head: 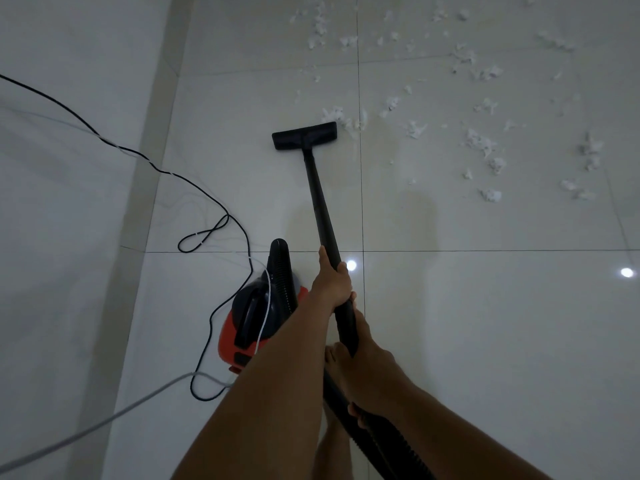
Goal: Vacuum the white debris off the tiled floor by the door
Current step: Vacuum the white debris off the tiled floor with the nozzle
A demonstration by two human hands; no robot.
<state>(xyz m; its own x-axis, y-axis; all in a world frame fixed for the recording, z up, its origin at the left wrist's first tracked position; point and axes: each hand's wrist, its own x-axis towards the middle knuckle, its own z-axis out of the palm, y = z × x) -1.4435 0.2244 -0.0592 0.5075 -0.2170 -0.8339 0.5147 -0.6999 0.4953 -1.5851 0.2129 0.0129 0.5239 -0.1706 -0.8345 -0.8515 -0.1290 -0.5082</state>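
White debris (pixel 481 143) lies scattered over the pale tiled floor (pixel 485 323), mostly at the upper right. A black vacuum wand (pixel 320 199) runs from my hands to its flat floor head (pixel 304 135), whose right end touches a clump of debris (pixel 341 116). My left hand (pixel 332 282) grips the wand farther up its length. My right hand (pixel 363 368) grips the wand's lower end where the ribbed hose (pixel 377 441) joins. The red and black vacuum body (pixel 258 317) sits on the floor left of my arms.
A black power cord (pixel 207 233) loops over the floor to the left and runs to the vacuum body. A grey cable (pixel 104 420) crosses the lower left. A white wall or door (pixel 62 202) stands along the left side. My bare foot shows under my arms.
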